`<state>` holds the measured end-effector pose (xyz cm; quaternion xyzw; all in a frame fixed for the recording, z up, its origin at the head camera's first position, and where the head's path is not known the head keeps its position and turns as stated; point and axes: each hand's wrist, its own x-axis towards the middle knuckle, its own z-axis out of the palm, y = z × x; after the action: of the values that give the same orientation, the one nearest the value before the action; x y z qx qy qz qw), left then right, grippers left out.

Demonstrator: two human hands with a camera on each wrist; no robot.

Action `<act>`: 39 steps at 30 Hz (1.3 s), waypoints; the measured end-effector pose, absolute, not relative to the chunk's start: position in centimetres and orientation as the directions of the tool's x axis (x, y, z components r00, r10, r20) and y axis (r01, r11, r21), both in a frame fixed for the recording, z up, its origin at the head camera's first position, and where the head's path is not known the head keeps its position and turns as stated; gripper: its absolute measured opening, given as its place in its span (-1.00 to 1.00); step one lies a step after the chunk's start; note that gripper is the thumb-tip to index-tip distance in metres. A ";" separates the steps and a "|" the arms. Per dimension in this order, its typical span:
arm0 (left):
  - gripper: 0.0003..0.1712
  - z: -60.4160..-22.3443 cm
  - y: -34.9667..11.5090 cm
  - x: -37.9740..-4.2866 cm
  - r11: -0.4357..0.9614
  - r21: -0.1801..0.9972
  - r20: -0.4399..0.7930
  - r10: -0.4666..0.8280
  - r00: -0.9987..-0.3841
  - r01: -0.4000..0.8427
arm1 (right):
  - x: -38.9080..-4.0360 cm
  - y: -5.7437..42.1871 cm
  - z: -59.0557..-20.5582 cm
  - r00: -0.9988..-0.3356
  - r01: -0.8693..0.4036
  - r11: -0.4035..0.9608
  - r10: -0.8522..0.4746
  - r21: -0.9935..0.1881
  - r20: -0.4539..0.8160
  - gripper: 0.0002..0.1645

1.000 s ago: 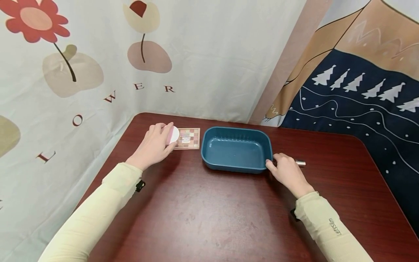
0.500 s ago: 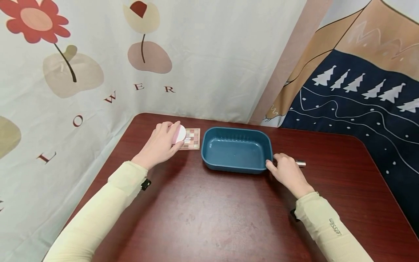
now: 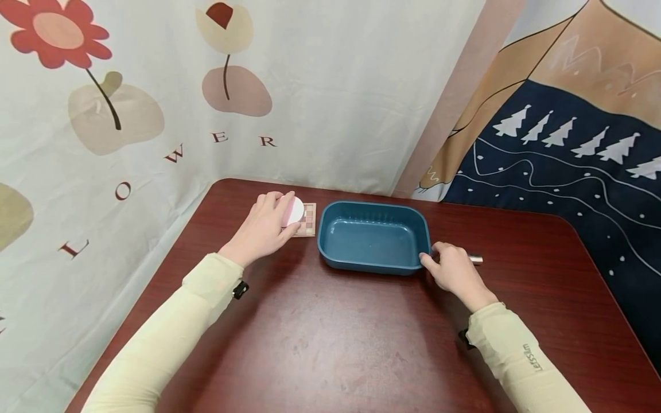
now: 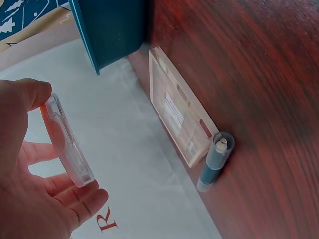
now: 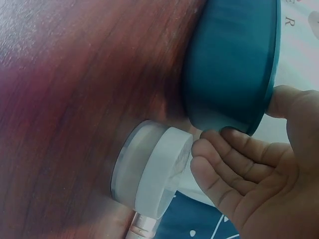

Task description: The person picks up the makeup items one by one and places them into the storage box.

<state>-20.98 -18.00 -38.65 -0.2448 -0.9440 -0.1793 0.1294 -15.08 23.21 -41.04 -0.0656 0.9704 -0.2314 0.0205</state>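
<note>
In my left hand point(image 3: 260, 226) I hold a flat round pink-and-white compact point(image 3: 294, 212), pinched between thumb and fingers; the left wrist view shows the compact point(image 4: 69, 144) edge-on, raised above the table. Under and behind it lies an eyeshadow palette point(image 3: 310, 218), partly hidden by the hand. My right hand point(image 3: 454, 269) grips the right end of a blue plastic basin point(image 3: 374, 267), thumb at the rim and fingertips against the outer wall. Close to those fingers stands a clear jar with a white lid point(image 5: 162, 172), which the hand hides in the head view.
A small blue-and-clear tube point(image 4: 215, 162) stands by the palette's end. Beside the jar is a silver-capped tube point(image 5: 143, 226). The dark red wooden table point(image 3: 330, 344) ends at printed curtains point(image 3: 330, 103) along the back and left.
My left hand has moved rightward toward the basin with the compact, covering more of the palette. My right hand and the basin have stayed in place.
</note>
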 end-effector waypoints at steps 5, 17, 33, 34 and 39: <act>-0.23 -38.6 -17.5 -21.0 0.811 0.277 0.333 0.422 -0.843 0.515 | -15.2 23.5 -41.1 -0.989 -0.112 0.870 -0.144 -0.480 -0.031 -0.61; -0.21 -38.6 -16.2 -20.8 0.798 0.284 0.332 0.439 -0.835 0.532 | -15.6 23.4 -41.0 -0.990 -0.096 0.859 -0.136 -0.503 -0.043 -0.66; -0.22 -38.9 -14.2 -20.4 0.772 0.300 0.324 0.469 -0.821 0.560 | -15.5 22.9 -40.7 -0.991 -0.002 0.858 -0.069 -0.514 -0.111 -0.59; -0.22 -38.9 -14.1 -20.4 0.770 0.298 0.327 0.473 -0.818 0.564 | -15.5 22.9 -40.7 -0.991 -0.001 0.858 -0.068 -0.514 -0.112 -0.59; -0.20 -39.1 -13.5 -20.3 0.768 0.293 0.314 0.485 -0.816 0.569 | -15.5 22.9 -40.7 -0.991 -0.002 0.856 -0.071 -0.517 -0.114 -0.58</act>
<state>-20.34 -13.51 -39.14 -0.2823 -0.9337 -0.1902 0.1109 -15.54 22.89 -40.73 -0.0188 0.9611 -0.2679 0.0643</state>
